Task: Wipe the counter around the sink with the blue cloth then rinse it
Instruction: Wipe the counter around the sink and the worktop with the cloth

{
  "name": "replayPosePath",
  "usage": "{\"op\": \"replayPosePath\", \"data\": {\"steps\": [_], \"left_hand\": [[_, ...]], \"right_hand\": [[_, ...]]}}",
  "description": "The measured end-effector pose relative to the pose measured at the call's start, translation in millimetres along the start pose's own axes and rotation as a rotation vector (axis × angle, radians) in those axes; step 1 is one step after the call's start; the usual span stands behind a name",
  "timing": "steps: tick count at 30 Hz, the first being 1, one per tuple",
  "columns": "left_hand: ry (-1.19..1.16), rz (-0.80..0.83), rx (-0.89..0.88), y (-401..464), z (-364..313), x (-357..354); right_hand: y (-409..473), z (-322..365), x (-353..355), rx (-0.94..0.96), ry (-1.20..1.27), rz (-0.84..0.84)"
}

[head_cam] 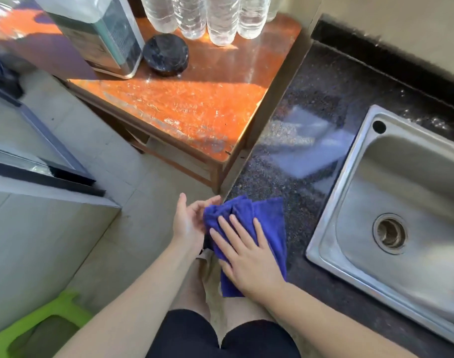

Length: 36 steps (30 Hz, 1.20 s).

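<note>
The blue cloth [265, 218] lies bunched at the near left edge of the dark speckled counter [311, 120], partly hanging over the edge. My right hand [246, 254] lies flat on top of it, fingers spread, pressing it down. My left hand [188, 220] is cupped beside the counter's edge, its fingertips touching the cloth's bunched left end. The steel sink [342, 202] sits to the right, with its drain [389, 229] uncovered; no tap is in view.
An orange wooden table [189, 104] stands left of the counter with several clear bottles [207, 16], a metal appliance [99, 34] and a black round lid [166, 55]. A green stool [40, 324] sits on the tiled floor at lower left.
</note>
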<state>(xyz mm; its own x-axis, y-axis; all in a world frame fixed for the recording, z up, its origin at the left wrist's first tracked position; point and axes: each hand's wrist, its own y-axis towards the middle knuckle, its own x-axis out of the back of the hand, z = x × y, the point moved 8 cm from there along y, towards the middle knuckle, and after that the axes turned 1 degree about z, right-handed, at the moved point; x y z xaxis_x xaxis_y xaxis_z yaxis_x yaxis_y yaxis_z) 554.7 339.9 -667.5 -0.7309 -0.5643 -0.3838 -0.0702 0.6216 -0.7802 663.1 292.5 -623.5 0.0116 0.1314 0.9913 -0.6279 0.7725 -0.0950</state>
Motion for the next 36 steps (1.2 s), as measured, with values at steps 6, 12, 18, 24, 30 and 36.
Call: {"op": "replayPosePath", "data": {"steps": [6,12,18,24,30,36], "left_hand": [[0.075,0.023,-0.023,2.1,-4.2,-5.4],[0.314,-0.074,-0.156,-1.2,-7.2,-5.7],[0.811,-0.076,-0.573,-22.0,-25.5,-38.5],[0.935,0.026,-0.723,-32.8,-39.7,-89.5],[1.036,0.116,-0.892,-14.0,-52.4,-156.2],[1.441,0.187,-0.920,44.2,-40.9,-212.8]], "right_hand": [[27.9,-59.6,2.3,0.293,-0.031,0.088],[122.1,-263.1,33.8,-0.505,0.178,0.096],[56.5,-159.5,23.7,-0.516,0.144,0.020],[-28.3,-38.2,3.2,-0.315,0.092,0.045],[61.6,-167.7,16.3,-0.435,0.098,0.050],[134.5,-355.4,39.4,-0.749,0.236,0.105]]}}
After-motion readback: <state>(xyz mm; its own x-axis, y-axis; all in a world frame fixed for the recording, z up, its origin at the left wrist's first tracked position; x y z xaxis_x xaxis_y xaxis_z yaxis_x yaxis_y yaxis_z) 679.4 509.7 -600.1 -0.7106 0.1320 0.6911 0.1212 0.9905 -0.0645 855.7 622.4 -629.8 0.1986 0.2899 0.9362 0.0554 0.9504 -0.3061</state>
